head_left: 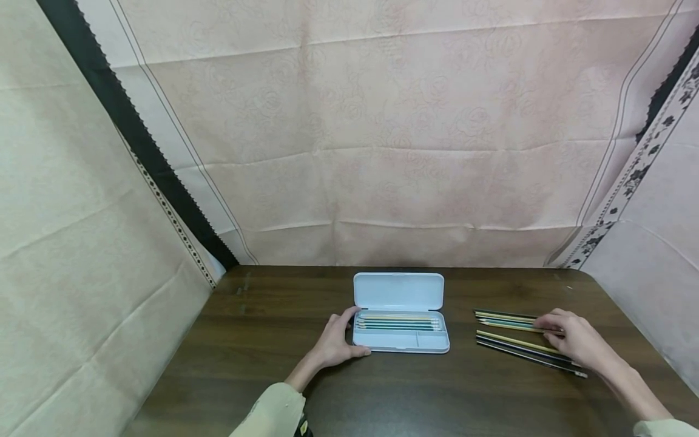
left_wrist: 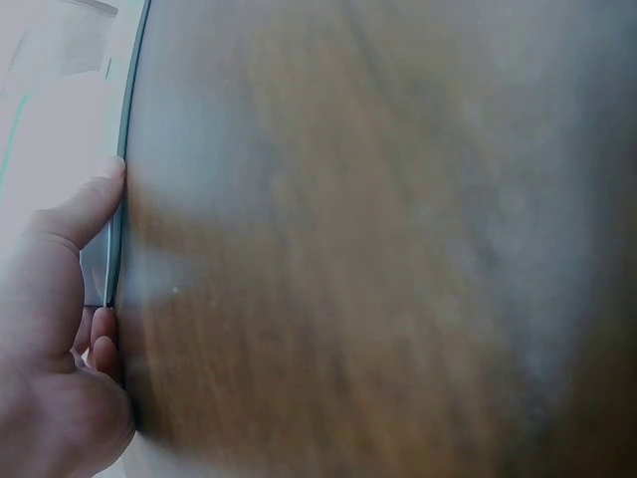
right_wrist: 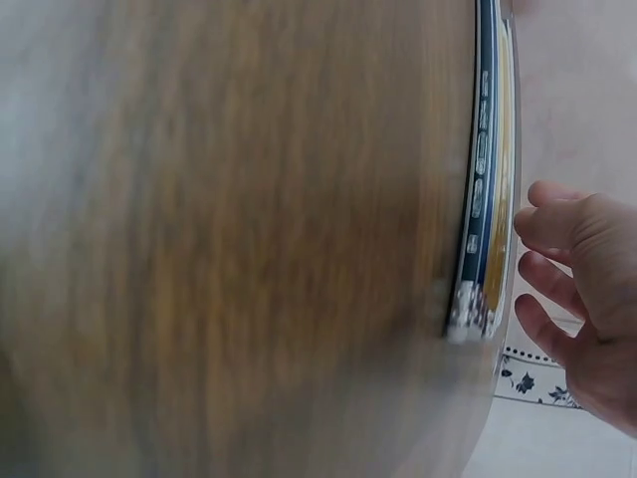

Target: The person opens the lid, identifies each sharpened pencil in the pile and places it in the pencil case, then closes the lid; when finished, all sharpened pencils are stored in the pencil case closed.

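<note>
A pale blue pencil case (head_left: 434,347) lies on the table with its lid (head_left: 399,291) folded back. Several pencils (head_left: 398,321), green and light-coloured, lie side by side in its long compartment. My left hand (head_left: 333,343) grips the case's left end, thumb at the front edge and fingers toward the hinge side. To the right of the case, pencils lie in two loose groups: green and yellow ones farther back, and dark pencils (head_left: 524,353) with a yellow one nearer. Over them, my right hand (head_left: 579,340) pinches one pencil (head_left: 519,328) of the farther group near its right end.
The brown wooden table (head_left: 415,394) carries the case and the pencils. A pale patterned cloth (head_left: 393,133) hangs behind it, with more cloth at the left and right sides. Dark wood shows between the case and the loose pencils.
</note>
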A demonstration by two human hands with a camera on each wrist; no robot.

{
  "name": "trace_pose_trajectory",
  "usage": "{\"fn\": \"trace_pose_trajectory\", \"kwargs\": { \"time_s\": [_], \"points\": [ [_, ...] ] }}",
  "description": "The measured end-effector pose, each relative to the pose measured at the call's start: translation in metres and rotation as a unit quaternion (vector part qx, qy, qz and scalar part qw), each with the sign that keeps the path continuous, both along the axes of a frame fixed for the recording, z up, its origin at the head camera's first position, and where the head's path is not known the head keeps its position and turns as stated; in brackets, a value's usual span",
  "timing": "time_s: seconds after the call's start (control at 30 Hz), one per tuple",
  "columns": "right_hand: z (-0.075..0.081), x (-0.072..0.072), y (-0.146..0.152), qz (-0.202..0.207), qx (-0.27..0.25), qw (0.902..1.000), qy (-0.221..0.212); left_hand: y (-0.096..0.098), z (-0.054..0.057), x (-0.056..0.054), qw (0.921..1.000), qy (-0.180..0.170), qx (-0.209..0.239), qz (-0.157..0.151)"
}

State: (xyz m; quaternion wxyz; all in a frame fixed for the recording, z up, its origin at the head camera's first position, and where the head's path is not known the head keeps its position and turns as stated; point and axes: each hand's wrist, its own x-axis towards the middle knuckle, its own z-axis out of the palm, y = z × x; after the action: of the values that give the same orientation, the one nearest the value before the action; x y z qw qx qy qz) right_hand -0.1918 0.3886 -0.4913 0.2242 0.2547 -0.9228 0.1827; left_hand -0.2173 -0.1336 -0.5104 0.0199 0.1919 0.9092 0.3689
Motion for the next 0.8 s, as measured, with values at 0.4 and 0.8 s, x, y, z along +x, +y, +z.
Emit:
{"fn": "trace_pose_trajectory", "kwargs": {
  "time_s": [0.4,0.8],
  "points": [
    [-0.007,0.003,0.012,-0.031,0.014,0.9994,0.011,0.000,0.000,0.001,1.0000,-0.005,0.000,0.004],
    [-0.010,-0.001,0.015,-0.025,0.014,0.9994,0.020,0.000,0.000,0.000,1.0000,0.000,0.000,0.001]
  ]
}}
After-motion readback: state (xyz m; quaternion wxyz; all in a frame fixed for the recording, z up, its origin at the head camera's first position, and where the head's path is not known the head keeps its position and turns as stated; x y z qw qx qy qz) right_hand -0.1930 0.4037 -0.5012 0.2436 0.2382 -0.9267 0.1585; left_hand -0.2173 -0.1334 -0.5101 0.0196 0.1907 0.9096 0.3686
